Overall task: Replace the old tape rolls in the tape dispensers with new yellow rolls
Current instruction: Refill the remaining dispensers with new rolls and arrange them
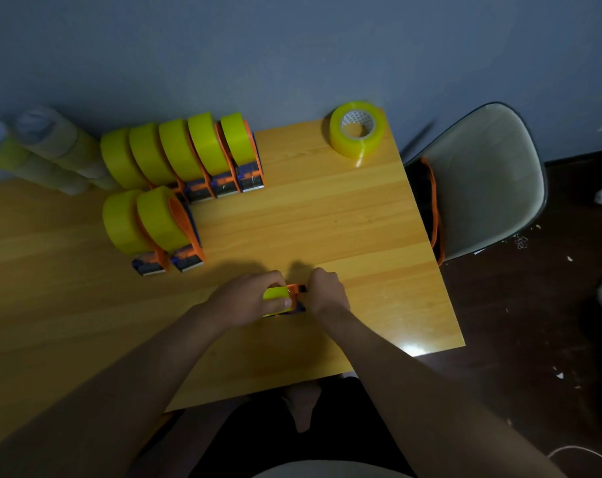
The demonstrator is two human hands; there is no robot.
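An orange tape dispenser (296, 290) with a yellow roll (274, 292) in it lies on the wooden table (327, 215) between my hands. My left hand (249, 298) grips the yellow roll, thumb on its near side. My right hand (325, 291) pinches the dispenser's right end. Most of the dispenser is hidden by my fingers. Several loaded dispensers with yellow rolls stand in a back row (189, 153), and two more stand in front (154, 222). A loose yellow roll (357, 132) lies flat at the table's far right corner.
Stacks of pale tape rolls (51, 150) lie at the far left against the grey wall. A grey chair (485, 177) stands off the table's right edge, with an orange strap on its side. The floor to the right is dark and littered.
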